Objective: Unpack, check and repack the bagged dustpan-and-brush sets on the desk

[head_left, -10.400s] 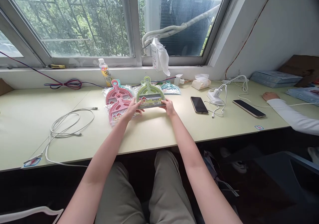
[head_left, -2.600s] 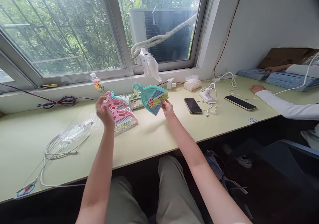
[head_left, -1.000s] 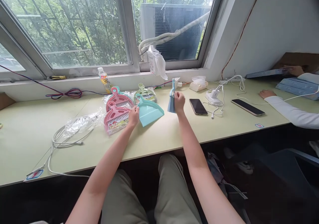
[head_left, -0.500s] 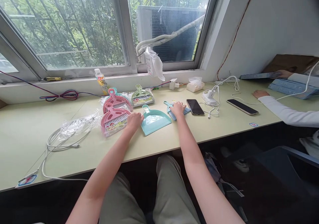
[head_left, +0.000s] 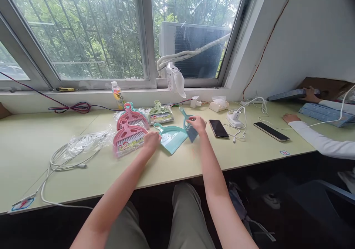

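A teal dustpan (head_left: 172,137) lies on the table, its handle at the upper left and turned at an angle. My left hand (head_left: 152,140) is closed at the dustpan's left side, near its handle; the fingers' grip is mostly hidden. In my right hand (head_left: 198,124) is a teal brush (head_left: 191,130) with blue-grey bristles pointing down beside the dustpan's right edge. Left of my left hand lie a wrapped pink dustpan set (head_left: 128,132) and another pink set (head_left: 132,114) behind it. Further back is a wrapped green set (head_left: 160,112).
A phone (head_left: 219,128), a white power adapter (head_left: 234,118) with cables and a second phone (head_left: 271,131) lie to the right. Another person's hands (head_left: 291,118) are by blue boxes (head_left: 324,112). Plastic wrap (head_left: 85,144), a coiled cable (head_left: 57,161) and a bottle (head_left: 117,94) are at left.
My right hand has lifted and turned the brush, its handle now pointing up and bristles down. The dustpan has rotated, its front edge now facing lower right. The view has shifted slightly.
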Demonstrator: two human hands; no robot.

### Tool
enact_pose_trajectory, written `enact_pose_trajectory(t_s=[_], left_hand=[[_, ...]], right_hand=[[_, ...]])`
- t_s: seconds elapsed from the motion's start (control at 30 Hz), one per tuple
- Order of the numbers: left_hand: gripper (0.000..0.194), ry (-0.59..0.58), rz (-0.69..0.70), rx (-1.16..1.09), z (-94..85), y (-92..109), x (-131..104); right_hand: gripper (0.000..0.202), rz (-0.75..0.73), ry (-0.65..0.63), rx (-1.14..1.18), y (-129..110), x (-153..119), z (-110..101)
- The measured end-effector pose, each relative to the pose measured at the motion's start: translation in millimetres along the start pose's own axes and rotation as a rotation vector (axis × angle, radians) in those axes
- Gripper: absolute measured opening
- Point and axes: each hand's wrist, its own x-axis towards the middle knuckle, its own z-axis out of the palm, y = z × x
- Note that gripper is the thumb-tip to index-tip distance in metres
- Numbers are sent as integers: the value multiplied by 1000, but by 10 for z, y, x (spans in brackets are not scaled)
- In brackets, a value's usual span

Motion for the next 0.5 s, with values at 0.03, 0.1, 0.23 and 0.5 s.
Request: enact_pose_trajectory(t_s=[0.03,0.1,0.23,0.5], left_hand=[[38,-1,1,3,12,13,8],[41,3,17,16,39,51,17],[47,-7,99,-3,72,147,-17],[27,145,485,-56,-4,-26,25]], right_hand=[[23,-56,-77,17,-83,-37,13],[19,-174,-266,-2,-265,-156,91],[15,-329,-326,-150,-553,-433,333],[16,-391,-389,-116,-536,-501,431]])
